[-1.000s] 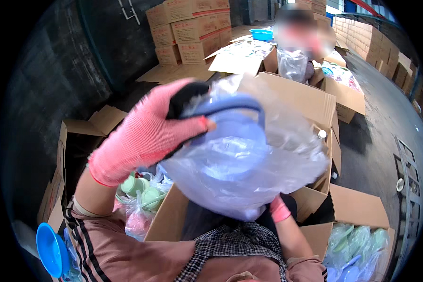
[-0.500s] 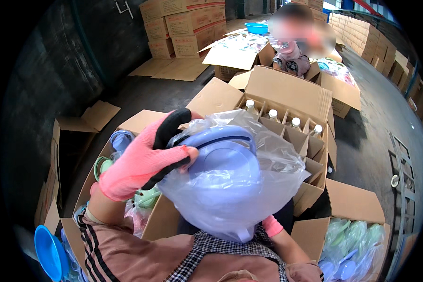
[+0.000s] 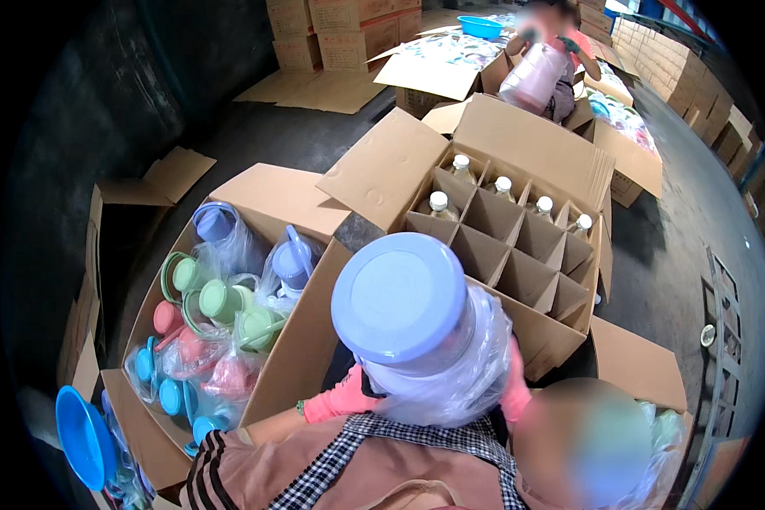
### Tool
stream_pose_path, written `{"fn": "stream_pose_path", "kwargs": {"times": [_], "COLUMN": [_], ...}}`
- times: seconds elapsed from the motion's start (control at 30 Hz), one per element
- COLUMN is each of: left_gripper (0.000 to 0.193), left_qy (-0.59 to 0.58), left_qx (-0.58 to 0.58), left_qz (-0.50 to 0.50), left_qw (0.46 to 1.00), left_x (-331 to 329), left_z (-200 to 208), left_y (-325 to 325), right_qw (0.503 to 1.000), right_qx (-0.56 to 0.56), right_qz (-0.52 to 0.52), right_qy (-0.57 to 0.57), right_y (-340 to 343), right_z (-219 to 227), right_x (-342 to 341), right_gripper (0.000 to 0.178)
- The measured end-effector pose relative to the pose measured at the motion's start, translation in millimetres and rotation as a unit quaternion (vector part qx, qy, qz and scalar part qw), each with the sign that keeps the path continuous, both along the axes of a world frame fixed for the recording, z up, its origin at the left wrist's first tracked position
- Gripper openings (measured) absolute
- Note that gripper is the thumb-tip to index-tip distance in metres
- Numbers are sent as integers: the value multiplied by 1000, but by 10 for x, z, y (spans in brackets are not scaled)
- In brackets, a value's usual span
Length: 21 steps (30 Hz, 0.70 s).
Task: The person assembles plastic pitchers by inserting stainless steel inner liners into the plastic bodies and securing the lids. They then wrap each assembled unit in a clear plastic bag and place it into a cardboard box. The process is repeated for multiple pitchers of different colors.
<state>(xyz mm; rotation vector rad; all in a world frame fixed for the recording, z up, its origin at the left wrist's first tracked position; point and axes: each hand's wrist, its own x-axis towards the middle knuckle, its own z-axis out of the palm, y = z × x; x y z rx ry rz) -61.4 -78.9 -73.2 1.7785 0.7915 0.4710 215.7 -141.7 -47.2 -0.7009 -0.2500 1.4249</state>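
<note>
In front of my chest is a lavender plastic container, its broad round end facing up at me. A clear plastic bag is bunched around its sides, below the round end. My left hand, in a pink and black glove, presses against its left side. On its other side my right hand, also in a pink glove, holds it. The container hides the fingers of both hands. At left, an open carton holds several bagged lavender, green, pink and blue plastic pieces with handles.
Ahead stands a divided carton with several white-capped bottles in its far cells. A blue basin is at lower left. Another open carton stands at right, partly blurred. Farther off, a co-worker holds a pink container.
The lavender container has turned from its handled side to its round end, and the bag now bunches lower. My left hand has dropped from its top to its left side.
</note>
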Motion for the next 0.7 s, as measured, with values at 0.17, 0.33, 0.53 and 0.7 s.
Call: {"fn": "stream_pose_path", "kwargs": {"times": [0.17,0.33,0.53,0.7], "left_gripper": [75,85,93,84], "left_qy": [15,7,59,18], "left_qx": [58,42,270,255], "left_qz": [-87,-36,-123,-62], "left_qw": [994,998,953,965], "left_x": [41,64,56,81], "left_z": [-17,115,-31,39], "left_y": [255,237,121,42], "right_qw": [907,792,730,651], "right_qx": [230,54,45,273], "right_qz": [-51,12,94,-190], "right_qy": [-350,-608,-675,-683], "right_y": [121,-317,-589,223], "right_z": [663,-285,665,2022], "right_x": [-240,-294,341,59], "right_gripper": [89,91,70,94]}}
